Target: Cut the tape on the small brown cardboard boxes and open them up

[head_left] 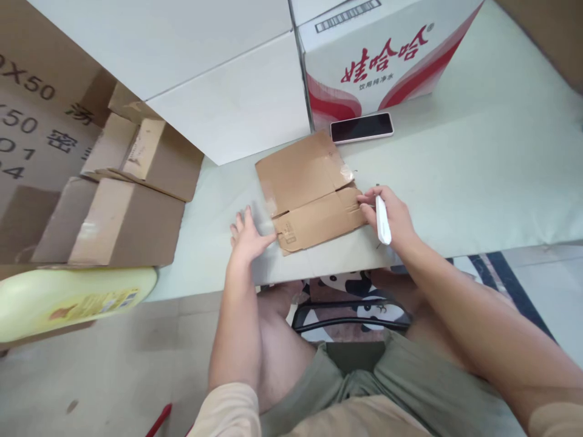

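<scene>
A flattened piece of brown cardboard (303, 176) lies on the pale green tabletop, creased across, with clear tape at some corners. Fingers spread, my left hand (248, 237) rests at its left side, the thumb touching the lower flap's edge. At the opposite end, my right hand (392, 213) is closed around a slim white utility knife (382, 220), as its shape suggests; no blade can be made out. The fingertips of that hand meet the right edge of the cardboard.
A phone (362, 127) lies before a white and red carton (378, 67). Plain white boxes (237, 103) stand behind the cardboard. Brown cartons (136, 224) and a pale yellow bottle (77, 300) are at the left. The table's front edge runs close to my legs.
</scene>
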Tool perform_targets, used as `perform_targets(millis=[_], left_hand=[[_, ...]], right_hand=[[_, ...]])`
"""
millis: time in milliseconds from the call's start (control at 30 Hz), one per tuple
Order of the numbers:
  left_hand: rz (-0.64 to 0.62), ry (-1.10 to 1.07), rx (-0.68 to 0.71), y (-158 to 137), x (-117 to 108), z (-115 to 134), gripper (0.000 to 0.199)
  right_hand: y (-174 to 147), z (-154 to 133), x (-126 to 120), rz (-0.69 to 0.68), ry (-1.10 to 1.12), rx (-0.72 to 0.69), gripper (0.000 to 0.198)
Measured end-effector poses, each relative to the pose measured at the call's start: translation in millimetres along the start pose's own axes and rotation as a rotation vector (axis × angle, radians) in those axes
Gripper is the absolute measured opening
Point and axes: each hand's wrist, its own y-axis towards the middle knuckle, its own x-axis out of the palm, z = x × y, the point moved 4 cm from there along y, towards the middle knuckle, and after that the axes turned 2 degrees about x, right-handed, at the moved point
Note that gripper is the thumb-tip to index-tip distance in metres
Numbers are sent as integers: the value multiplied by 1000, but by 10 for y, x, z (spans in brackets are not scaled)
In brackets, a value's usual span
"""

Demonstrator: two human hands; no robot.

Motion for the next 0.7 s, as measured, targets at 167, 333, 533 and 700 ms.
perform_targets(millis=[167,333,533,700], left_hand=[[-126,244,-2,-109,-4,11,126],[-134,278,-4,-133,-5,-48,121],[-97,265,22,-144,33,-77,106],[-121,242,110,-147,126,23,94]], right_hand=[[-10,20,-22,20,-2,-55,23],[-10,15,-66,52,-57,-49,22],[-80,-56,44,-78,-205,-339,24],[-192,-67,277,-351,-353,-585,11]])
